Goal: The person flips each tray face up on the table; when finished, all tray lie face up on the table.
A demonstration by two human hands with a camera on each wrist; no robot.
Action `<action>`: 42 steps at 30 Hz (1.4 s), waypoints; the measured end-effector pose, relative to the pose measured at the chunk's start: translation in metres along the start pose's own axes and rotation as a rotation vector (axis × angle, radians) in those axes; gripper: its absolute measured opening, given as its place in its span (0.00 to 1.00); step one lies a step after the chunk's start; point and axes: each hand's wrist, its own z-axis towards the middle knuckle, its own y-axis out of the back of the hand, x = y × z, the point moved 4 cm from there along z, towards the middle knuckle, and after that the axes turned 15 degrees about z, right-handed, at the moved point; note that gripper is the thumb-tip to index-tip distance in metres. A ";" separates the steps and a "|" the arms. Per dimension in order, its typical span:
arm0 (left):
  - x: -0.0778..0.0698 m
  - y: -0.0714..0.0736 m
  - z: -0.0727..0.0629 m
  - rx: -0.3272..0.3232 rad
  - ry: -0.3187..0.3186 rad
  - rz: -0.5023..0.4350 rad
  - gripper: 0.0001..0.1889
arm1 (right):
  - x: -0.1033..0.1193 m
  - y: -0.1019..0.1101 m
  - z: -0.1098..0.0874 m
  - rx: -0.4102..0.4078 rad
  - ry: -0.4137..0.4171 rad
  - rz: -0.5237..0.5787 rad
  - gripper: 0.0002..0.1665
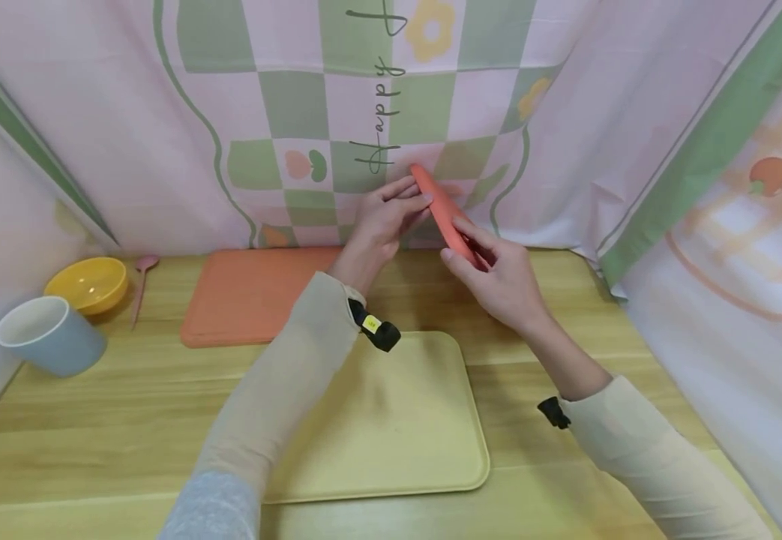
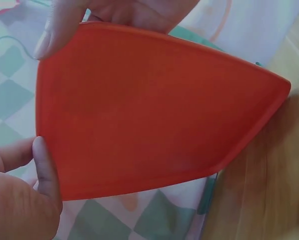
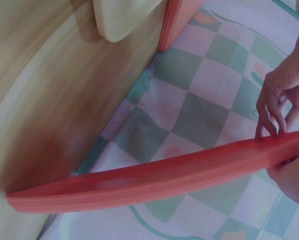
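Note:
An orange-red tray (image 1: 441, 214) with a raised rim is held up on its edge near the curtain, seen almost side-on in the head view. Its flat inner face (image 2: 154, 110) fills the left wrist view. My left hand (image 1: 387, 217) pinches one edge between thumb and fingers. With thumb and fingers on either side, my right hand (image 1: 498, 277) grips the adjoining edge, closer to my body. The far end of the tray (image 3: 154, 187) slants down close to the tabletop in the right wrist view.
Another orange tray (image 1: 249, 296) lies at the back of the wooden table (image 1: 127, 420), partly behind my left arm. A cream tray (image 1: 391, 435) lies in front. At the left are a yellow bowl (image 1: 87, 287), a blue cup (image 1: 53, 337) and a pink spoon (image 1: 141, 281). A checked curtain (image 1: 296, 105) hangs behind.

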 end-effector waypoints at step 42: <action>0.050 -0.004 0.001 0.102 0.089 0.061 0.21 | 0.001 0.104 0.018 -0.770 0.121 0.286 0.14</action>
